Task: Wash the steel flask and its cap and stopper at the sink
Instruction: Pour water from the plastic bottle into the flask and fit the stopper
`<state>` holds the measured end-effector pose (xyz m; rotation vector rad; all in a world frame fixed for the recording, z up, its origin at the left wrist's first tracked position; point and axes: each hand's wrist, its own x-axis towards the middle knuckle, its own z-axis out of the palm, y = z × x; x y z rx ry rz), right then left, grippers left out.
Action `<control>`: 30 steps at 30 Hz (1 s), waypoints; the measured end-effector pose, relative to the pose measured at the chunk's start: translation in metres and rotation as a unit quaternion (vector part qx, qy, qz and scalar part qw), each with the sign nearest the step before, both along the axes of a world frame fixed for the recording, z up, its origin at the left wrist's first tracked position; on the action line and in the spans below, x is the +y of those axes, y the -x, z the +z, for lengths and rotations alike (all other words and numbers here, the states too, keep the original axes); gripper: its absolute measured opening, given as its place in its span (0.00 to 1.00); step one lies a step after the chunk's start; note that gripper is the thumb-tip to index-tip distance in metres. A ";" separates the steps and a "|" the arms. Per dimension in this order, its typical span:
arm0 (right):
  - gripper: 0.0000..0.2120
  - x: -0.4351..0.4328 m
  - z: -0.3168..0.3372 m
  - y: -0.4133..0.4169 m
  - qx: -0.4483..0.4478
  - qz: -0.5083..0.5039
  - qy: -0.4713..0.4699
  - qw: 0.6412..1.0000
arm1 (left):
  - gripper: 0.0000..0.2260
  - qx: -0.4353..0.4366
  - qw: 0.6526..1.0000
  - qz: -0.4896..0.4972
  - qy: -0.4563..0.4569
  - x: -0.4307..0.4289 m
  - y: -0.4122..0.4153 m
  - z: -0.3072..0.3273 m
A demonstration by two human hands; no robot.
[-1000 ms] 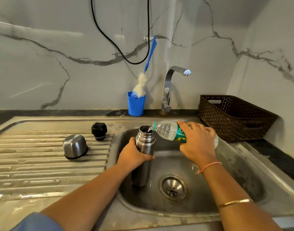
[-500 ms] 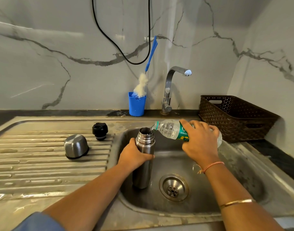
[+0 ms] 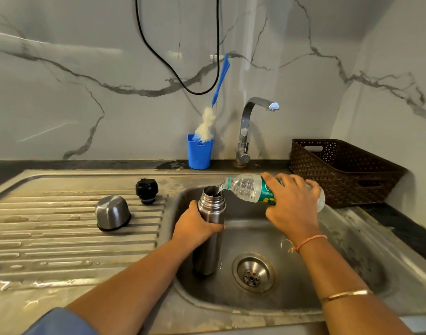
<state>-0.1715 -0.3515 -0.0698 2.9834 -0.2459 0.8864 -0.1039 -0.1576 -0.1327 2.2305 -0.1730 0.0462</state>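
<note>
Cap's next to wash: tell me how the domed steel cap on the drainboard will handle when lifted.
The domed steel cap probably slips easily: its polished, rounded top offers wet fingers little grip. Standing rim-down on the ridged steel drainboard, it should not roll.

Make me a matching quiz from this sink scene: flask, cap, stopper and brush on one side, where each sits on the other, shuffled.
1 flask
2 cap
3 stopper
4 brush

A in the blue cup
B steel, mouth down on the drainboard
C upright in the sink, gripped by the left hand
D black, farther back on the drainboard

Pairs: 1-C, 2-B, 3-D, 4-A
</note>
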 end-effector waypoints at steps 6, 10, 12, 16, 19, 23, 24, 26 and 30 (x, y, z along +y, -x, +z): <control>0.34 0.000 0.000 0.000 -0.002 -0.007 0.009 1.000 | 0.29 -0.003 1.000 -0.003 -0.002 0.000 0.002 0.002; 0.34 0.000 0.001 0.001 -0.002 -0.006 0.007 1.000 | 0.29 -0.001 1.000 -0.002 -0.006 0.000 0.003 0.002; 0.34 0.000 0.002 0.002 0.002 -0.005 0.008 1.000 | 0.29 0.000 1.000 -0.003 -0.007 0.000 0.002 0.002; 0.34 0.001 0.003 0.002 0.007 -0.004 0.010 1.000 | 0.29 0.000 1.000 -0.005 -0.008 0.000 0.002 0.002; 0.34 0.001 0.002 0.002 -0.004 -0.004 0.013 1.000 | 0.29 -0.006 1.000 -0.004 -0.004 0.000 0.002 0.002; 0.34 0.000 -0.002 -0.001 -0.021 -0.004 0.018 1.000 | 0.29 -0.008 1.000 -0.003 -0.003 0.000 0.002 0.002; 0.34 0.000 -0.003 -0.001 -0.030 -0.004 0.018 0.999 | 0.29 -0.009 1.000 -0.003 -0.005 0.000 0.002 0.002; 0.35 -0.001 -0.005 -0.002 -0.052 -0.002 0.020 0.998 | 0.29 -0.010 1.000 -0.004 -0.006 0.000 0.002 0.002; 0.34 -0.001 -0.006 -0.004 -0.060 0.003 0.021 0.998 | 0.28 -0.011 1.000 -0.008 -0.008 0.001 0.002 0.003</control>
